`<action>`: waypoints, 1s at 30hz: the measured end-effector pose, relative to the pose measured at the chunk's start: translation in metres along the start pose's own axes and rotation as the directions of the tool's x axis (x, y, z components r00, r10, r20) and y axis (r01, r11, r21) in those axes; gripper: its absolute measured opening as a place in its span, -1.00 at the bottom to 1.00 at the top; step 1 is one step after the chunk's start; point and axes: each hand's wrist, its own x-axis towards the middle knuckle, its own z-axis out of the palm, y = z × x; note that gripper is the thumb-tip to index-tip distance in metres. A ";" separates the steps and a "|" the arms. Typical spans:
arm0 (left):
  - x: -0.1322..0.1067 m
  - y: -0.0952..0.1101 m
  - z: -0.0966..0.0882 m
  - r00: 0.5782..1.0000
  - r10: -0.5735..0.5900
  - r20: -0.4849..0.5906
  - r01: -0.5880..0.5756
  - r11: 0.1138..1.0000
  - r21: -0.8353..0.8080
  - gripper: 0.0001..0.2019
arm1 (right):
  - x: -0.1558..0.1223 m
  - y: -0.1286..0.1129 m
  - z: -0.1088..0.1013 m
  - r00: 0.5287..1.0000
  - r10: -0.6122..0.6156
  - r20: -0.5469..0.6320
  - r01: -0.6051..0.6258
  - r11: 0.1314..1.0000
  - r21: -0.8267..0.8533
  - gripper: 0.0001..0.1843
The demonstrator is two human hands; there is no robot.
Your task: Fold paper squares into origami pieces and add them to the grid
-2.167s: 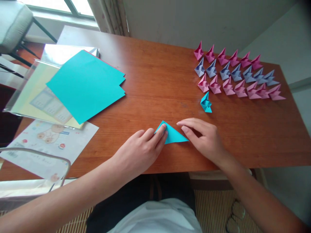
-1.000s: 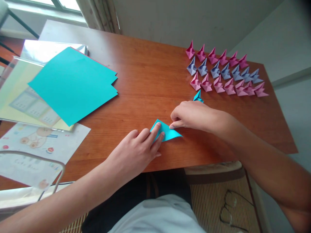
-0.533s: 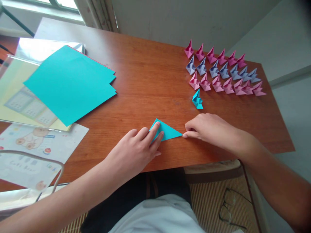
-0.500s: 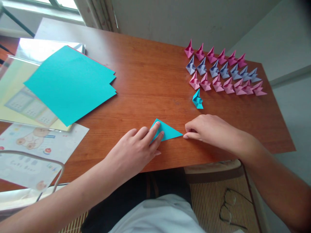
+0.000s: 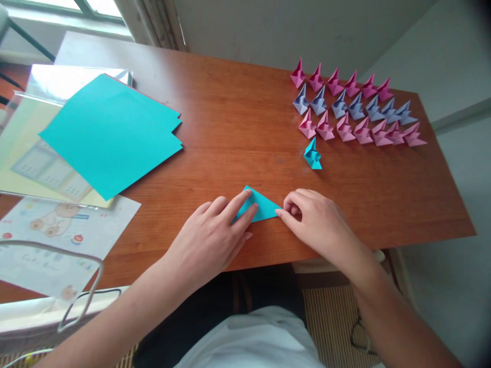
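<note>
A turquoise paper (image 5: 262, 207), folded into a small triangle, lies flat near the table's front edge. My left hand (image 5: 215, 230) rests on its left part with fingers stretched out and apart, pressing it against the wood. That side of the paper is partly hidden under the fingers. At the pointed right end, my right hand (image 5: 312, 217) has thumb and index finger closed in a pinch on the tip. Just beyond, a finished turquoise origami piece (image 5: 313, 154) with upright points stands on the table.
Rows of folded origami pieces in magenta (image 5: 333, 82), lavender (image 5: 339, 105) and pink (image 5: 345, 128) stand at the back right of the wooden table (image 5: 230, 117). Turquoise sheets (image 5: 111, 135) lie at left over plastic folders, beside a printed bear sheet (image 5: 103, 230).
My right hand has moved slightly left and turned, its thumb and finger now on the paper's tip. The left hand stays on the paper. The view has shifted a little.
</note>
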 end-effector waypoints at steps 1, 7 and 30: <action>0.000 0.001 0.001 1.000 -0.011 -0.013 0.011 1.000 -0.007 -0.61 | -0.001 0.000 0.002 1.000 -0.008 -0.012 0.008 1.000 0.015 -0.79; -0.001 0.002 0.006 0.989 -0.096 -0.115 0.084 0.991 -0.103 -0.58 | -0.004 -0.001 0.002 0.995 -0.026 -0.095 0.048 0.971 0.235 -0.88; 0.009 0.000 0.000 0.952 -0.229 -0.201 0.158 0.935 -0.319 -0.46 | -0.001 -0.021 -0.013 0.936 -0.120 -0.331 0.216 0.939 0.269 -0.89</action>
